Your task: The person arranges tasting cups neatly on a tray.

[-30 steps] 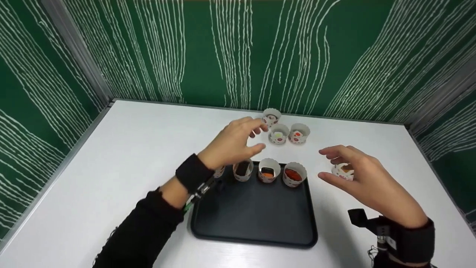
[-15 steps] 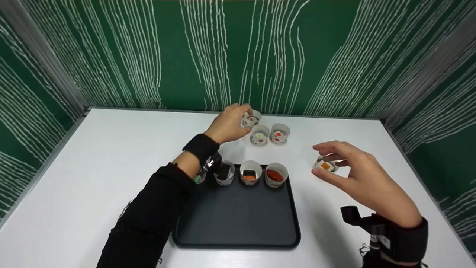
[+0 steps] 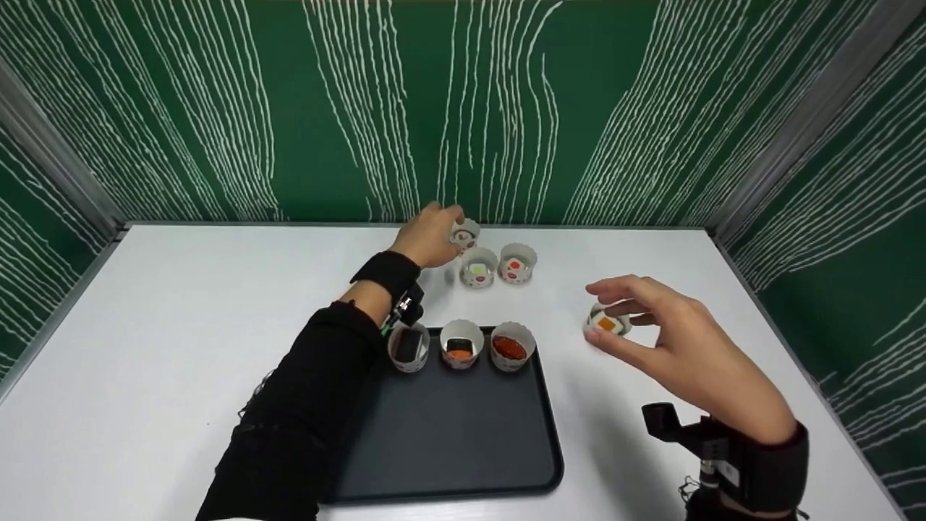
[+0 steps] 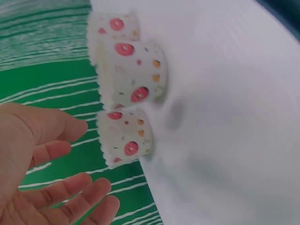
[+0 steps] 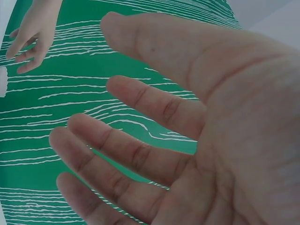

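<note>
On the tray [image 3: 456,434], cups [image 3: 463,364] line the far edge, with three more cups [image 3: 478,281] behind, one cup [image 3: 595,318] to its right.

ref: tray [image 3: 456,427] | left hand [image 3: 425,239] beside rear cup [image 3: 470,228], 12 o'clock | right hand [image 3: 680,340] near orange piece [image 3: 606,324], 2 o'clock

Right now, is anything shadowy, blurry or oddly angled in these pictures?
Head view: mostly clear, with a soft shadow on the white table to the right of the dark tray; left wrist view: hazy and a little soft, the paper cups appearing tipped sideways, with faint shadows near them; right wrist view: the right hand looks dim and fills much of the picture.
</note>
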`<state>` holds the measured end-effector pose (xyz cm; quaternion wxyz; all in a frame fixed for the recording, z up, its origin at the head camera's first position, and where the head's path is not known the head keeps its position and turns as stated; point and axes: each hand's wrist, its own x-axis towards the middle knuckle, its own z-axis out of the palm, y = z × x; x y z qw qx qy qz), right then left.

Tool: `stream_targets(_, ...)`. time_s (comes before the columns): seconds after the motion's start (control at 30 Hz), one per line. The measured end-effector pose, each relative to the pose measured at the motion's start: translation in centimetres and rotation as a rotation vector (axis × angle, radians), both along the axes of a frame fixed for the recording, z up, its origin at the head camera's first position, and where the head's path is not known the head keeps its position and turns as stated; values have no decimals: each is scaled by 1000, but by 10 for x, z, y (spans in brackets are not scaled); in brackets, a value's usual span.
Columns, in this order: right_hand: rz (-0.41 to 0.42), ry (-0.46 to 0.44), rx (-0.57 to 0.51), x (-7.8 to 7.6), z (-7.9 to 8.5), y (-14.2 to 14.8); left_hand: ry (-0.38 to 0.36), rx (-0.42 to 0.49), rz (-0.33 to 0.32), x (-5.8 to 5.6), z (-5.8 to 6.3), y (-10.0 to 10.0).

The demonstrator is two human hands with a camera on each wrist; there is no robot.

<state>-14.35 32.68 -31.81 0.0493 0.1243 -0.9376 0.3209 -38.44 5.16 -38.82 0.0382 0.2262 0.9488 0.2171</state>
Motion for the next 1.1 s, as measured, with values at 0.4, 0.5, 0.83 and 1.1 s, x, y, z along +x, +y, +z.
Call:
stream_targets(0.4,5,-27,-2,-1,-2,-4,-14,-101,-85,-13,-14,11)
stream_targets(0.5,6,-36,0,-2,-3,-4,-31,-135,-110,-15,-16,16)
stream_targets(0.83,-6,-59,18,-4,-2,-6,-52,-192,-130,-15,-15,19)
stream_targets(1.1,1,-64,13,-6,-3,-5,-22,-176,-104,-14,-12,16)
